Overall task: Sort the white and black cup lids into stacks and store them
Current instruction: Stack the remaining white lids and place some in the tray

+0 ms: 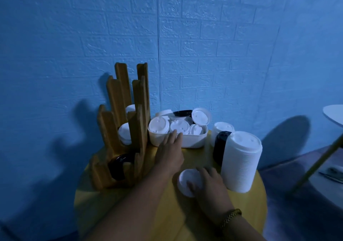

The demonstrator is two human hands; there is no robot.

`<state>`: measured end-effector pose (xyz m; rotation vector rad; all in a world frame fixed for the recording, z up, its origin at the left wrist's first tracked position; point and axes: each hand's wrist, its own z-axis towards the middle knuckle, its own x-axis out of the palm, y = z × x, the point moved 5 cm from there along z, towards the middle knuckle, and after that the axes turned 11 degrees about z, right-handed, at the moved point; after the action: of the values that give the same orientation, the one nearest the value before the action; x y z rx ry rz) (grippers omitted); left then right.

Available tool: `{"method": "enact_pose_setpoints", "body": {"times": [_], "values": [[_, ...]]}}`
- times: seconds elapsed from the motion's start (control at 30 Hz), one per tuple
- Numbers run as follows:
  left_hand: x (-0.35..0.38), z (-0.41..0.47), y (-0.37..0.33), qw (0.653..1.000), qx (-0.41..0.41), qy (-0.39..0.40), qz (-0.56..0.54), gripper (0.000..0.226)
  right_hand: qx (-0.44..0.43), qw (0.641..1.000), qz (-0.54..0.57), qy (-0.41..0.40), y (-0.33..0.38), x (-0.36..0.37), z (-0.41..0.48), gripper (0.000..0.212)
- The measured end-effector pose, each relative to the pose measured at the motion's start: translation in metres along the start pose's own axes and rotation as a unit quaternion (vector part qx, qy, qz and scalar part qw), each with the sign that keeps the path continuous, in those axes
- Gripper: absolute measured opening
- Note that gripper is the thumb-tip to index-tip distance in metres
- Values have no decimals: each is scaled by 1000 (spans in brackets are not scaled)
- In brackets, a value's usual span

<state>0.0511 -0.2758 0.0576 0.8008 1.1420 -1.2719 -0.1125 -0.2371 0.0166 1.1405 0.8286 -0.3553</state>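
1. A round yellow table (pixel 167 213) has a white tub (pixel 193 144) at 12 o'clock. The tub is full of mixed lids. Most are white, and one black lid (pixel 182 113) sits at the back.
2. The left hand (pixel 170 148) reaches toward the tub. Its fingers (pixel 176 136) are straight and loose and hold nothing. The tips are at the tub's near rim. I cannot tell if they touch a lid.
3. From those fingertips, the nearest tub lid (pixel 179 126) lies at 12 o'clock, just past the rim. It is round, so it has no long side. The tub's long side runs from 9 to 3 o'clock.
4. The right hand (pixel 209 181) is at 5 o'clock from the tub, close to the person. It holds a loose white lid (pixel 185 179) down on the table. The fingers bend over the lid and the thumb sits at its far edge. This part is a bit blurry.
5. A tall white stack (pixel 241 163) stands upright just beside the right hand, at 3 o'clock from it. A black stack (pixel 221 144) and a short white stack (pixel 222 128) stand behind it.
6. A wooden rack (pixel 139 129) stands at 10 o'clock. It has white lids higher up and black lids in the lowest slot.
7. The left hand is nearer the tub, so I think it picks the next lid. The right hand is nearer the tall white stack, so its lid likely goes there.
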Motion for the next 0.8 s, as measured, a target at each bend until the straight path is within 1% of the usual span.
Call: {"method": "enact_pose_setpoints", "body": {"times": [0.03, 0.1, 0.13, 0.2, 0.27, 0.37, 0.43, 0.6, 0.8], "values": [[2, 7, 0, 1000, 4, 3, 30, 61, -2, 1000, -22, 11, 0, 0, -1, 61], [7, 15, 3, 998, -10, 24, 54, 60, -6, 998, -45, 34, 1, 1, -2, 71], [9, 18, 5, 998, -17, 34, 55, 60, -13, 998, -50, 44, 2, 1, -3, 73], [12, 20, 7, 997, -22, 37, 61, 59, -31, 997, -56, 52, 4, 0, -3, 68], [12, 20, 8, 997, -21, 16, 75, 56, -38, 996, -59, 60, 6, -1, -4, 65], [11, 18, 8, 996, -17, -19, 87, 52, -31, 995, -53, 84, 10, 2, -5, 80], [9, 16, 8, 995, -7, -30, 94, 52, -35, 994, -56, 83, 15, 6, -5, 86], [0, 4, 5, 994, 9, -42, 98, 52, -55, 996, -42, 58, 20, 10, -7, 75], [-10, -24, -2, 994, 18, -39, 102, 51, -72, 992, -27, 95, 14, 1, -23, 80]]}}
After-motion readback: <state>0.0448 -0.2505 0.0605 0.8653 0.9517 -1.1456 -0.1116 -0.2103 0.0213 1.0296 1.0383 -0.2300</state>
